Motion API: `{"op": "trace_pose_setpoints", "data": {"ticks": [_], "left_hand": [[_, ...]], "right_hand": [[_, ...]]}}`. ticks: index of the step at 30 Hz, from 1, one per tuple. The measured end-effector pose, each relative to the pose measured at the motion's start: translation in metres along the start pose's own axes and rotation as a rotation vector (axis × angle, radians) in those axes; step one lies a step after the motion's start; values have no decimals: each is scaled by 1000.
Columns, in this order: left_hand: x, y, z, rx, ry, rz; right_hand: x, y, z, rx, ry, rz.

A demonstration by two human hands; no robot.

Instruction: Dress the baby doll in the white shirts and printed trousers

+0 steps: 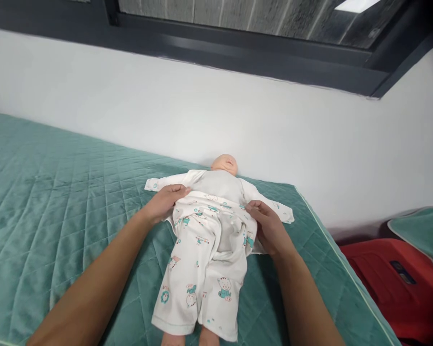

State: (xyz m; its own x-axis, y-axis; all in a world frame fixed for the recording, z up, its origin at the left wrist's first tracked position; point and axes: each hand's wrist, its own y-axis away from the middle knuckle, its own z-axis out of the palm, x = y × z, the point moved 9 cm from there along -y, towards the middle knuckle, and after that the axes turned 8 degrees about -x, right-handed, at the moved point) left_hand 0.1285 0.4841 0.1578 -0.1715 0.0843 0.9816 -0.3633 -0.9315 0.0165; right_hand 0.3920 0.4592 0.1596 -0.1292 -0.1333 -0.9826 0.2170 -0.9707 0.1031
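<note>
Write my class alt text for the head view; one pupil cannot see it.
A person's left hand and right hand hold the waistband of white printed trousers on a baby doll lying face-up on a teal quilted cover. Behind it is a white wall below a window.

No wording can be read — the dark label (403, 272) on the red plastic item (370, 271) at four o'clock is blurred, and the tiny lettering-like print (203, 239) on the white trousers (193, 269) at six o'clock — too small.
</note>
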Motion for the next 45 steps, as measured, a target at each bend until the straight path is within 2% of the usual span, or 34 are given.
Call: {"op": "trace_pose_setpoints", "data": {"ticks": [3,6,9,12,16,18,20,24,28,33,36,40,45], "left_hand": [[-1,2,-1,-76,-229,-44],[-1,7,4,-220,-373,-96],[0,12,13,-380,-413,-124],[-2,13,19,-453,-415,-119],[-4,8,20,-387,-511,-121],[-2,7,19,-329,-543,-110],[-1,7,18,-288,-542,-115],[-4,8,15,-272,-491,-159],[-5,8,14,-271,-478,-183],[-5,9,17,-298,-478,-208],[-8,7,15,-278,-491,-212],[-11,2,5,-157,-560,-224],[-3,-1,-1,-31,-643,-194]], "right_hand": [[3,1,4,-105,164,35],[1,6,7,-206,268,46],[-1,10,8,-254,360,43],[3,8,6,-252,509,60],[-1,-1,-7,-30,914,52],[-6,-3,-5,4,1000,-4],[-6,-2,0,-59,933,-13],[-5,8,0,-175,637,86],[-21,17,8,-210,500,16],[-20,14,13,-178,466,-7],[-12,12,13,-218,487,6],[-7,11,9,-221,481,2],[-9,9,9,-191,488,-55]]}}
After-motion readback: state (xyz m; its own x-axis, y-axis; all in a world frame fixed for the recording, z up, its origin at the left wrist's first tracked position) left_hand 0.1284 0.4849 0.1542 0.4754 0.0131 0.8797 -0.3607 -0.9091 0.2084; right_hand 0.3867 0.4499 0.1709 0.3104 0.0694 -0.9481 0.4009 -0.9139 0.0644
